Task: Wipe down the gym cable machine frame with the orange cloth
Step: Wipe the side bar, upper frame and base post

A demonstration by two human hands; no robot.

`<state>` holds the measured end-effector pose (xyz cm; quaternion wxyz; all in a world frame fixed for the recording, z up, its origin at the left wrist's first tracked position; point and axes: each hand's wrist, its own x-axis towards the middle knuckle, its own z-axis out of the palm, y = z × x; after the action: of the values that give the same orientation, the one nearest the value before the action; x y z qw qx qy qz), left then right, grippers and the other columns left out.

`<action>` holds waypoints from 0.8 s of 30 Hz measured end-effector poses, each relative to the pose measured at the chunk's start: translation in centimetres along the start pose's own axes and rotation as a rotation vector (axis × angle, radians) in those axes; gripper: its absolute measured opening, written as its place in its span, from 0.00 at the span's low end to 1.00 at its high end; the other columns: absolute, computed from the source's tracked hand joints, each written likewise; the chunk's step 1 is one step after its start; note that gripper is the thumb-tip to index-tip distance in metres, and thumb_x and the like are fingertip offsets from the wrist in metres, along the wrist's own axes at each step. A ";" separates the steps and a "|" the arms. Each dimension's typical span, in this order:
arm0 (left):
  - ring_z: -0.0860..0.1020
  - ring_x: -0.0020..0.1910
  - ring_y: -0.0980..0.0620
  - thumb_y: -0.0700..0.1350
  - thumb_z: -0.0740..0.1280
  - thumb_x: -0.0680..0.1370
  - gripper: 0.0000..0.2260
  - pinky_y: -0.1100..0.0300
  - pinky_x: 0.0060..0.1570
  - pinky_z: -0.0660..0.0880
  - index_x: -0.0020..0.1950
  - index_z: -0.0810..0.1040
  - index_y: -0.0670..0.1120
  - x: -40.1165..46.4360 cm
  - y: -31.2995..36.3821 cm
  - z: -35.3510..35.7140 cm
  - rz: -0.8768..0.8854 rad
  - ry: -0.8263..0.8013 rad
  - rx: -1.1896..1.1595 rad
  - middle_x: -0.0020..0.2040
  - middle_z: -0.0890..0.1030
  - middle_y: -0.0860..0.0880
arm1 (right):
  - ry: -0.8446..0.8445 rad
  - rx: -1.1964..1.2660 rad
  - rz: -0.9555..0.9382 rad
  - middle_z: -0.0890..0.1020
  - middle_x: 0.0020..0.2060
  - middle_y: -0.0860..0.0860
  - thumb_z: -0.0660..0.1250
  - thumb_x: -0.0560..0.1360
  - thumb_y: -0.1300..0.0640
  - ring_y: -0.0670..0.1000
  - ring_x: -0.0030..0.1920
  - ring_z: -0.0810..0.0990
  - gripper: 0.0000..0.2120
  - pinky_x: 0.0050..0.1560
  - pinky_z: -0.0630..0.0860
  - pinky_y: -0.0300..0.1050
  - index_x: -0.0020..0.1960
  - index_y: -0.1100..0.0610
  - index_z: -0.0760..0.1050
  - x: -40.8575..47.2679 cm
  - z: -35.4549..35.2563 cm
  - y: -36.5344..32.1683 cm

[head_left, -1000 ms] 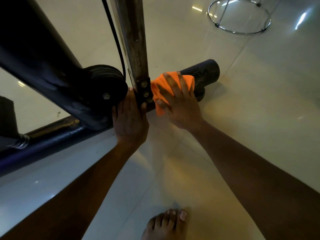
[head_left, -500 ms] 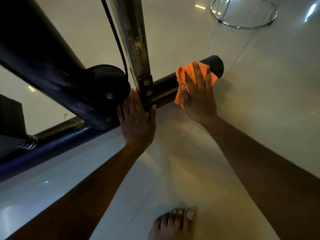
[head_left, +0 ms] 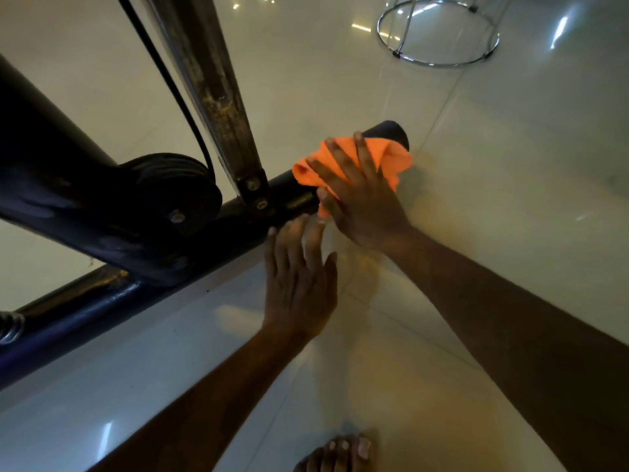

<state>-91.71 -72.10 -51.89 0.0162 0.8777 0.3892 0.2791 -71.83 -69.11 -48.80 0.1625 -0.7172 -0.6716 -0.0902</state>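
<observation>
Right hand (head_left: pixel 360 199) is spread over the orange cloth (head_left: pixel 391 158), fingers mostly straight and fanned, pressing the bunched cloth down on the dark base tube (head_left: pixel 289 199) of the cable machine, right near the tube's open end at about 1 o'clock from the hand. The thumb sits at the cloth's lower edge, and it's hard to say from this angle whether it's tucked under a fold or just lying alongside, so call it a flat press more than a pinch. Cloth bulges out at 9 and 2 o'clock from under the fingers.

Left hand (head_left: pixel 299 281) is at roughly 7 o'clock from the right one, close to it. Fingers straight and together, tips at the near edge of the same tube, holding nothing, thumb out to the side.

Going outward: at 10 o'clock from the hands a worn metal upright (head_left: pixel 211 90) is bolted onto the tube with a small bracket (head_left: pixel 253 189). A thin black cable (head_left: pixel 170 83) runs beside it down to a black pulley wheel (head_left: pixel 177 195), at 9 o'clock. A thick dark diagonal beam (head_left: pixel 61 172) crosses behind the pulley.

Glossy pale tile floor (head_left: pixel 510 199) all around. Chrome ring base (head_left: pixel 439 32) sits way off at 1 o'clock, and a bare foot (head_left: pixel 340 454) is at 6 o'clock, bottom edge.
</observation>
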 end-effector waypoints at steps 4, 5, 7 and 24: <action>0.67 0.80 0.36 0.45 0.64 0.86 0.24 0.35 0.80 0.60 0.80 0.68 0.37 6.6 0.0 1.5 0.048 0.021 -0.038 0.79 0.69 0.35 | 0.054 -0.164 -0.114 0.69 0.81 0.63 0.51 0.92 0.51 0.68 0.84 0.59 0.23 0.83 0.53 0.72 0.80 0.59 0.71 1.7 1.1 5.1; 0.66 0.80 0.35 0.46 0.63 0.87 0.25 0.35 0.80 0.60 0.81 0.67 0.36 7.9 -0.3 2.1 0.027 -0.002 -0.023 0.79 0.69 0.35 | 0.026 -0.189 -0.024 0.69 0.81 0.63 0.45 0.92 0.49 0.68 0.84 0.59 0.26 0.83 0.51 0.71 0.80 0.60 0.71 2.2 1.3 6.5; 0.67 0.79 0.34 0.50 0.61 0.87 0.27 0.36 0.80 0.59 0.81 0.66 0.35 9.8 -0.6 3.2 -0.082 -0.046 0.008 0.78 0.70 0.35 | -0.012 -0.151 0.174 0.67 0.83 0.59 0.38 0.91 0.44 0.66 0.86 0.57 0.30 0.84 0.48 0.68 0.82 0.54 0.68 2.9 1.3 7.4; 0.70 0.75 0.33 0.47 0.57 0.88 0.24 0.41 0.80 0.60 0.81 0.65 0.34 9.7 -1.0 3.8 -0.080 -0.003 0.126 0.76 0.72 0.35 | 0.055 -0.070 -0.112 0.70 0.81 0.55 0.53 0.91 0.46 0.63 0.82 0.66 0.23 0.82 0.62 0.63 0.83 0.52 0.69 1.2 -0.6 5.8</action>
<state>-85.25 -63.96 -50.72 -0.0275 0.8612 0.4406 0.2517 -65.96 -68.45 -48.44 0.1502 -0.6811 -0.7024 -0.1421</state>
